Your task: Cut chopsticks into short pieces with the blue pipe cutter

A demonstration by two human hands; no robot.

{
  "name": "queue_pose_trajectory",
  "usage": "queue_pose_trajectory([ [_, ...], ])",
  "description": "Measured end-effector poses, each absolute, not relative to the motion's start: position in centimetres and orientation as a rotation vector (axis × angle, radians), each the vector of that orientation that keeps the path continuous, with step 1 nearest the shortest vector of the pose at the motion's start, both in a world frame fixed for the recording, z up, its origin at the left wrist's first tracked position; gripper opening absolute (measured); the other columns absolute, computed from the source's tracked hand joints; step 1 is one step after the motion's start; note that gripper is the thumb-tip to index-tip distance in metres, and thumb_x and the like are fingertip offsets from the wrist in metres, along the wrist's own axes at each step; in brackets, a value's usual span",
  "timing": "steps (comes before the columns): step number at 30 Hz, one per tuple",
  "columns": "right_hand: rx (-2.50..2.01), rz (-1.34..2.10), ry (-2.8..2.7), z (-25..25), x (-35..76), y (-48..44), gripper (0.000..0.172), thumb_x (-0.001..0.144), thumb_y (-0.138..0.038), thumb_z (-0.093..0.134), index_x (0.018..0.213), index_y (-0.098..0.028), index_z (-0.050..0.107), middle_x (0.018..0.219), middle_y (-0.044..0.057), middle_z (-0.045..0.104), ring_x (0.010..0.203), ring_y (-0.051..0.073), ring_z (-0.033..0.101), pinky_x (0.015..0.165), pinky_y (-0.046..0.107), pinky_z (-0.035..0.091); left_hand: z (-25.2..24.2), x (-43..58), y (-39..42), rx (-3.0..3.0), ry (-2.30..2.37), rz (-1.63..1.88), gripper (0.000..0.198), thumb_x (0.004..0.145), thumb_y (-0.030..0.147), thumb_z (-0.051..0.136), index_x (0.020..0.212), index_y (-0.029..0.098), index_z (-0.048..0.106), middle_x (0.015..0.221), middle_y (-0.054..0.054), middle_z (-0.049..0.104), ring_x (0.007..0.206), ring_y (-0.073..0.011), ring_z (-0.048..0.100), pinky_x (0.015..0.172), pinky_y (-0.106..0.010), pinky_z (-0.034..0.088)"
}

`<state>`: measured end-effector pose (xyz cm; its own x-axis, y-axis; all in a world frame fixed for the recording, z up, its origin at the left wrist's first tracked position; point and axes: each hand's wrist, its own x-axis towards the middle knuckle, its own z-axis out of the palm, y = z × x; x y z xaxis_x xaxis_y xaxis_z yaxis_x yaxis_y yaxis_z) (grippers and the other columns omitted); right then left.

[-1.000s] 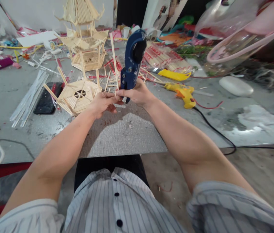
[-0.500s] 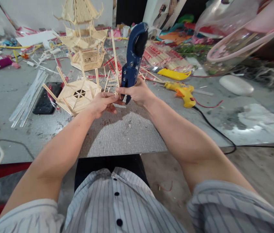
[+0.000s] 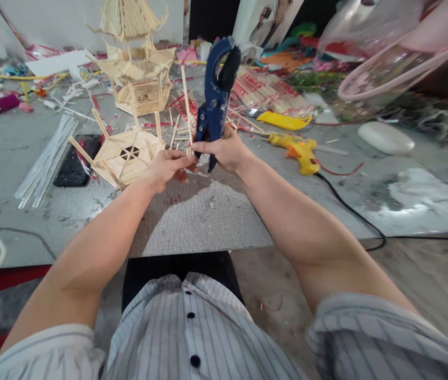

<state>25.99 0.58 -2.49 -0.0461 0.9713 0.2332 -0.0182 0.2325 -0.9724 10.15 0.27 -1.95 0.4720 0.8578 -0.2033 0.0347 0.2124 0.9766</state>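
My left hand (image 3: 170,168) pinches the lower end of thin wooden sticks (image 3: 187,105) that stand nearly upright. My right hand (image 3: 226,150) is wrapped round a blue cutting tool (image 3: 215,95) held upright, and its thumb touches the sticks near their base. The tool's lower tip points down at the table. Just left of my hands lies a hexagonal stick base (image 3: 129,153) with upright posts and a spoked opening in its centre. Behind it stands a tiered wooden pagoda model (image 3: 139,68).
A yellow glue gun (image 3: 297,150) with a black cord and a yellow cutter (image 3: 285,120) lie to the right, near a white oval object (image 3: 386,139). Clear glue sticks (image 3: 49,158) and a black phone (image 3: 75,163) are at the left. Packaged sticks (image 3: 267,92) lie behind.
The upright sticks sit slightly lower and farther left. The blue tool has shifted a little left, and its handles stand farther apart.
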Motion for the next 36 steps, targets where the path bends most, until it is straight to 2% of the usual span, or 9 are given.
queue_pose_trajectory([
  [5, -1.000, 1.078, -1.376, -2.56, 25.93, 0.54, 0.024, 0.063, -0.025, 0.073, 0.074, -0.019, 0.052, 0.064, -0.004, 0.057, 0.058, 0.012, 0.057, 0.059, 0.030, 0.052, -1.70, 10.00, 0.29, 1.199, 0.916, 0.656, 0.015, 0.077, 0.025, 0.064, 0.078, 0.011, 0.069, 0.070, -0.007, 0.069, 0.044, -0.0078, 0.055, 0.048, -0.022, 0.045],
  [9, -0.987, 1.082, -1.361, -2.62, 25.84, 0.58, 0.025, 0.064, -0.025, 0.073, 0.076, -0.019, 0.052, 0.065, -0.003, 0.056, 0.060, 0.012, 0.058, 0.059, 0.030, 0.052, -1.44, 9.91, 0.30, 1.202, 0.913, 0.629, 0.018, 0.078, 0.026, 0.062, 0.084, 0.012, 0.070, 0.073, -0.008, 0.070, 0.041, -0.0079, 0.054, 0.048, -0.023, 0.047],
  [15, -0.990, 1.066, -1.258, -3.01, 25.68, 1.01, 0.029, 0.061, -0.026, 0.074, 0.078, -0.020, 0.051, 0.066, -0.004, 0.056, 0.064, 0.013, 0.060, 0.062, 0.031, 0.053, -1.51, 9.97, 0.34, 1.234, 0.937, 0.679, 0.013, 0.077, 0.026, 0.064, 0.077, 0.013, 0.069, 0.070, -0.005, 0.070, 0.039, -0.0055, 0.052, 0.045, -0.020, 0.043],
  [27, -1.002, 1.085, -1.234, -2.85, 25.33, 0.74, 0.023, 0.062, -0.021, 0.071, 0.074, -0.018, 0.052, 0.065, -0.004, 0.055, 0.063, 0.012, 0.058, 0.060, 0.029, 0.051, -1.58, 10.06, 0.36, 1.271, 0.970, 0.723, 0.013, 0.075, 0.025, 0.066, 0.069, 0.013, 0.067, 0.065, -0.003, 0.068, 0.040, -0.0051, 0.050, 0.046, -0.020, 0.041],
  [36, -1.030, 1.083, -1.261, -2.50, 25.29, 0.40, 0.025, 0.060, -0.020, 0.075, 0.068, -0.017, 0.052, 0.062, -0.004, 0.051, 0.060, 0.011, 0.056, 0.057, 0.028, 0.051, -1.49, 10.04, 0.37, 1.325, 1.045, 0.673, 0.013, 0.075, 0.025, 0.066, 0.074, 0.012, 0.066, 0.066, -0.003, 0.068, 0.041, -0.0038, 0.049, 0.048, -0.019, 0.043],
])
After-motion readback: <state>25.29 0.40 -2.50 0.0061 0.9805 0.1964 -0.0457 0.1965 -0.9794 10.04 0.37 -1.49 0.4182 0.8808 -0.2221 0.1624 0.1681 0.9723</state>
